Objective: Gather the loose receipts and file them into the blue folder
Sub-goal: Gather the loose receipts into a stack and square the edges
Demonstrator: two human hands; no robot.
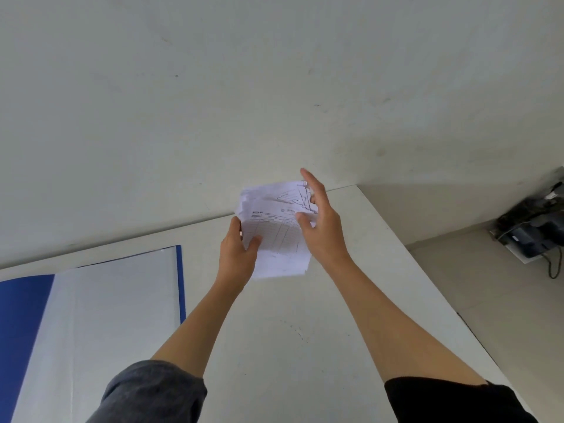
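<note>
A stack of white printed receipts (276, 236) is held up above the far part of the white table (305, 331). My left hand (239, 254) grips the stack's lower left edge, thumb on the front sheet. My right hand (320, 227) is at the stack's right side with fingers straight and spread, thumb touching the front sheet. The blue folder (181, 279) lies open at the left of the table, a clear plastic sleeve page (100, 325) facing up.
The pale wall (274, 87) rises right behind the table's far edge. The table's right edge runs diagonally down to the right. On the floor at the far right sits a dark device with cables (531, 233).
</note>
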